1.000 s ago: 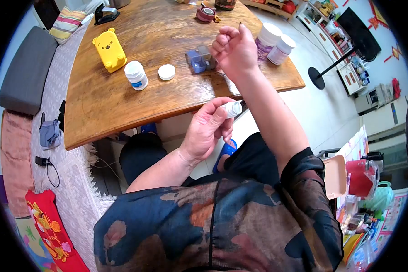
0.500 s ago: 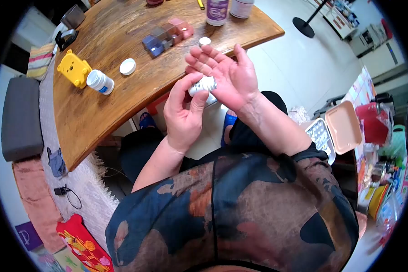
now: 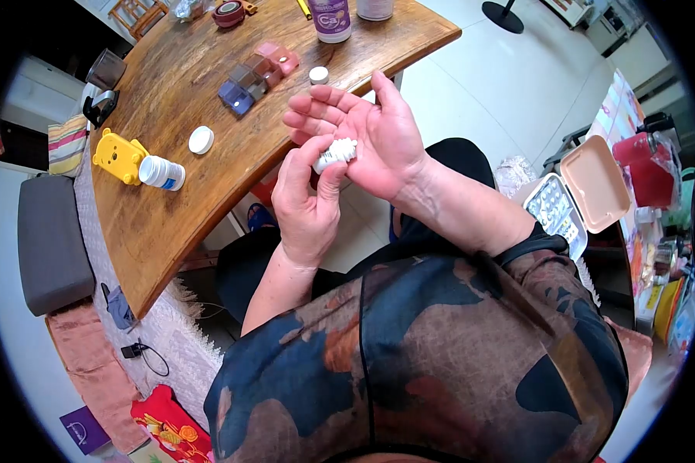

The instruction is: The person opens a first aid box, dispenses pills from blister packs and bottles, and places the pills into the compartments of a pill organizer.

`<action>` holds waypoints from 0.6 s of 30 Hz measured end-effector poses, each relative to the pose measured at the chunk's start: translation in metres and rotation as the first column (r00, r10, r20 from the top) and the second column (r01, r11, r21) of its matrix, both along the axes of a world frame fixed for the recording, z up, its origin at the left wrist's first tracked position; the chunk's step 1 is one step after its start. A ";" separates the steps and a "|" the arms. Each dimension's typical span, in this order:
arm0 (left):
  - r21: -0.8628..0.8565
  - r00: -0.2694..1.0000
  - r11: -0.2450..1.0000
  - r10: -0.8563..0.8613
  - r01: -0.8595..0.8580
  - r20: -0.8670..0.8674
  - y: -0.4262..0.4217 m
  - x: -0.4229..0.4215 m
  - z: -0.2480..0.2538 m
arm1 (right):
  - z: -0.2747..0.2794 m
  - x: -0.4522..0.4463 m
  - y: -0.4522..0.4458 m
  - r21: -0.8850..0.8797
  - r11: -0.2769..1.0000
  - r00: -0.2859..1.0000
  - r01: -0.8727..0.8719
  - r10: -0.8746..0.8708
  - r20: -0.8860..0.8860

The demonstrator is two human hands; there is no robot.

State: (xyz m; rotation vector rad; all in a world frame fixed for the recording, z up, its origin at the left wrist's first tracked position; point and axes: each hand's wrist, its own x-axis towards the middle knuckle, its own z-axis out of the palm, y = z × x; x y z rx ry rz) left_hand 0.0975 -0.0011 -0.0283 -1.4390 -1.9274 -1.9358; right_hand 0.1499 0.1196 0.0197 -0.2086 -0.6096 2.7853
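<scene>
My left hand (image 3: 307,204) grips a small white bottle (image 3: 330,160) between thumb and fingers, tilted with its mouth towards my right palm. White tablets (image 3: 346,147) bunch at the mouth, against or just over the palm; I cannot tell how many rest on the skin. My right hand (image 3: 382,143) lies palm up, fingers stretched out. Beyond the hands, on the wooden table (image 3: 185,197), is a pill organizer (image 3: 249,83) with blue, greyish-brown and pink compartments. Pale tablets show in its blue and pink parts. A small white-topped container (image 3: 319,76) stands nearer my fingers.
An uncapped white bottle (image 3: 162,173) leans by a yellow bear-shaped case (image 3: 120,157). A white cap (image 3: 201,140) lies beside them. A purple-labelled bottle (image 3: 332,21) and a white one (image 3: 374,8) stand at the far edge. At right sits an opened peach box (image 3: 594,184) with blister packs.
Tablets have come out at the small bottle's mouth, which earlier showed few or none. The bottle stays tilted at my right palm. The whole view has shifted slightly.
</scene>
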 end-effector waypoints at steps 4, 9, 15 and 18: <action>0.031 0.986 0.999 -0.036 0.032 0.164 0.001 0.003 -0.002 | -0.001 0.000 0.000 -0.032 0.999 1.000 0.017 -0.018 -0.008; 0.039 0.970 0.997 -0.073 0.066 0.231 0.001 0.001 -0.007 | 0.001 0.001 -0.003 -0.034 0.998 0.999 0.044 -0.042 0.031; 0.078 0.852 0.981 -0.192 0.176 0.487 -0.001 0.001 -0.005 | 0.002 0.000 -0.002 -0.129 0.991 0.998 0.041 -0.033 0.059; 0.101 0.817 0.984 -0.178 0.147 0.548 -0.003 0.002 -0.004 | 0.005 -0.001 -0.001 -0.151 0.988 0.998 0.037 -0.030 0.047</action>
